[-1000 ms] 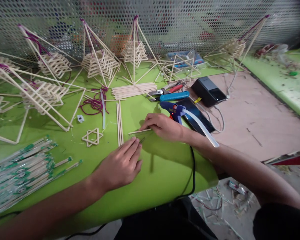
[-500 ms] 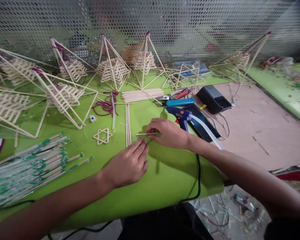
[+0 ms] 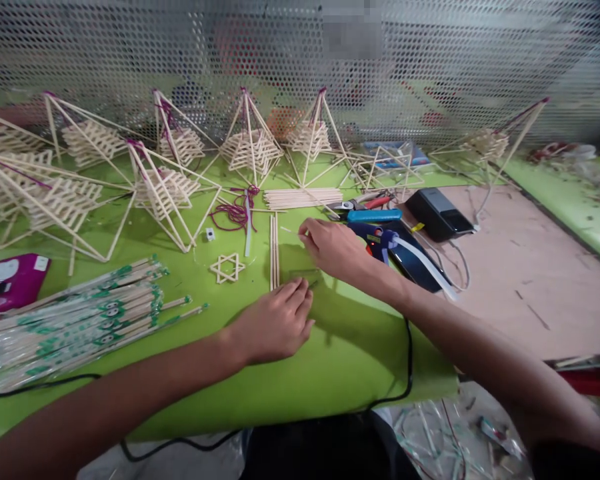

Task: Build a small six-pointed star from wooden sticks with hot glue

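My right hand (image 3: 333, 250) is closed with its fingertips pinched together above the green table, and the end of a thin pale wooden stick (image 3: 287, 230) pokes out from them on the left. Below it, my left hand (image 3: 275, 319) lies low over the table, fingers together on a clear plastic wrapper (image 3: 305, 274). Just left of the hands, several bare sticks (image 3: 274, 250) lie side by side, pointing away from me. A small six-pointed star of sticks (image 3: 227, 268) rests farther left.
Stick pyramids (image 3: 250, 150) line the back before a perforated screen (image 3: 280, 40). Wrapped chopsticks (image 3: 95, 310) lie left. A stick row (image 3: 303, 197), blue-handled pliers (image 3: 373, 215), a glue gun (image 3: 375, 239), a phone (image 3: 415, 267) and a black box (image 3: 437, 213) are beyond my hands.
My right hand has moved away from my left hand, up and to the left, with the stick. My left hand stays low with the wrapper. The whole view has shifted somewhat.
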Demonstrator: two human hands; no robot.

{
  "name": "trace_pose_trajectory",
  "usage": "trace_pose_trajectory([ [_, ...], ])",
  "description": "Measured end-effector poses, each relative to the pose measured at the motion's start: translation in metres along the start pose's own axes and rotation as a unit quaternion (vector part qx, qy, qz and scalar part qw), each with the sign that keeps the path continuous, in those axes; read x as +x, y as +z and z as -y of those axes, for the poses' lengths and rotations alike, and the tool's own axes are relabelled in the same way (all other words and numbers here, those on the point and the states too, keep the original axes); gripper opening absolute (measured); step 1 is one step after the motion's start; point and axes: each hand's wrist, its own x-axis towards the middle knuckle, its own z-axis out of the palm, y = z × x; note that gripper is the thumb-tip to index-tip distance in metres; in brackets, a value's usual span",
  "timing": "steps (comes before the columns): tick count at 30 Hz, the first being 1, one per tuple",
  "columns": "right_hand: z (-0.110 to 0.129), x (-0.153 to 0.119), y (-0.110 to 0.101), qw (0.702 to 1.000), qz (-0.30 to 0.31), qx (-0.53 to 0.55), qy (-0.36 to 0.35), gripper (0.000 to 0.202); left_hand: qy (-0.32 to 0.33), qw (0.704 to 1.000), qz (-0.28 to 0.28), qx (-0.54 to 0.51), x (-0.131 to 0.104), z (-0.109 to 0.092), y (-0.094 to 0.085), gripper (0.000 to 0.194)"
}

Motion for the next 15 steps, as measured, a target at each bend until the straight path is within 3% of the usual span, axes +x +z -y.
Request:
trace_pose_trajectory([
  [4, 0.027, 0.042, 0.003, 0.997, 0.009, 0.053, -0.046, 0.019, -0.003, 1.000, 0.004, -0.006, -0.001, 0.001, 0.000, 0.052],
  [7, 0.035, 0.066, 0.007, 0.995, -0.008, 0.075, -0.065, 0.030, -0.008, 1.000, 0.008, -0.014, -0.002, 0.001, 0.001, 0.052],
  [11, 0.022, 0.077, 0.017, 0.998, -0.034, 0.034, -0.046, 0.033, -0.008, 1.000, 0.009, -0.022, -0.003, 0.001, 0.001, 0.050],
  [15, 0.003, 0.080, 0.025, 0.999, -0.021, -0.029, -0.020, 0.023, -0.003, 1.000, 0.004, -0.024, -0.002, 0.002, 0.000, 0.050],
])
